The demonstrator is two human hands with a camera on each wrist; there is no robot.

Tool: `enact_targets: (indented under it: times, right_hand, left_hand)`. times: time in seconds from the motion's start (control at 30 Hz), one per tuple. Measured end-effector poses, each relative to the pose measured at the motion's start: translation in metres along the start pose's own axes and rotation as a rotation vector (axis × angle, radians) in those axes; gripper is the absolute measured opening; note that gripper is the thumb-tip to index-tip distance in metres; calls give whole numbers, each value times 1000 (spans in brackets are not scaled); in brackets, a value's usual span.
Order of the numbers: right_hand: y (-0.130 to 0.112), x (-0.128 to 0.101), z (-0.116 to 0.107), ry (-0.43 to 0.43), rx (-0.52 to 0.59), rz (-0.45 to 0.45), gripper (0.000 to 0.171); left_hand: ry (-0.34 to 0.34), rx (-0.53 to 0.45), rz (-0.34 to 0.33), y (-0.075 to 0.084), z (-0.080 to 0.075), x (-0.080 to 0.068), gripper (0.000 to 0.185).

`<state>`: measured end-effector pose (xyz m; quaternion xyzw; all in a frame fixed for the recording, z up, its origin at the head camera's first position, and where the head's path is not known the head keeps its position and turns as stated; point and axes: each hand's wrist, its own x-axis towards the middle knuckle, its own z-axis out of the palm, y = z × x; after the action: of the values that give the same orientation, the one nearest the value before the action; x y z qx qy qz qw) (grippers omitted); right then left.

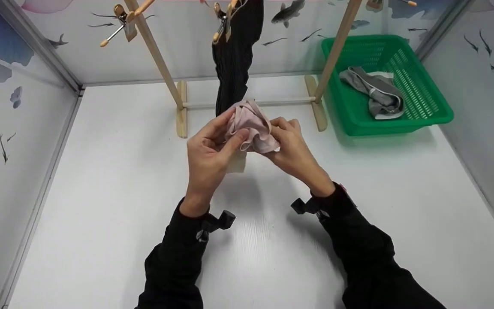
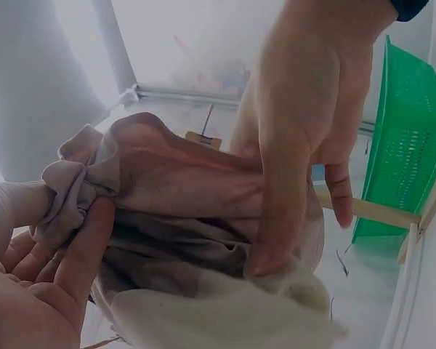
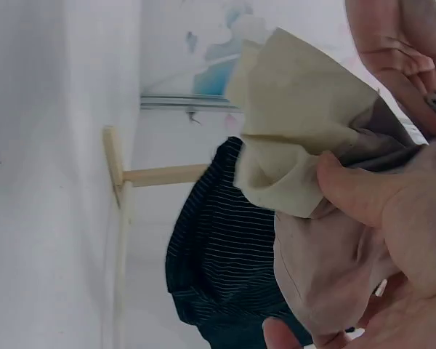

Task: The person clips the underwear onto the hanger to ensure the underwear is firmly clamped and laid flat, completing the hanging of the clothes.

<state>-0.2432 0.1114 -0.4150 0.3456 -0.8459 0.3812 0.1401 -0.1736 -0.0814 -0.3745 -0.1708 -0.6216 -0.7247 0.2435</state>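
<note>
Fingers (image 1: pixel 234 139) of the left hand (image 1: pixel 206 154) curled round one side of a bunched pink garment (image 1: pixel 251 126), thumb pressing into the folds. Fingers (image 2: pixel 272 218) of the right hand (image 1: pixel 292 148) pinching the other side, thumb dug into the cloth. Held up between both hands above the white worktop (image 1: pixel 101 180), just in front of the wooden drying rack (image 1: pixel 178 98). Crumpled into a ball, so no clear long axis and no telling which way it points. Dusty pink, soft, creased, with a paler cream part (image 3: pixel 291 123) hanging below. Behind it, a dark striped garment (image 1: pixel 234 56) dangling from a clip (image 1: pixel 221 21) on the rack. Off to the right, a green basket (image 1: pixel 427 107) holding a grey garment (image 1: pixel 375 92).
</note>
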Motion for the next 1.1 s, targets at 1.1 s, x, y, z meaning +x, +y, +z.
enact_targets:
  times: [1.1]
  right_hand:
    - [9, 2, -50, 29, 415, 156, 31]
  left_hand:
    - [-93, 352, -289, -21, -52, 20, 35]
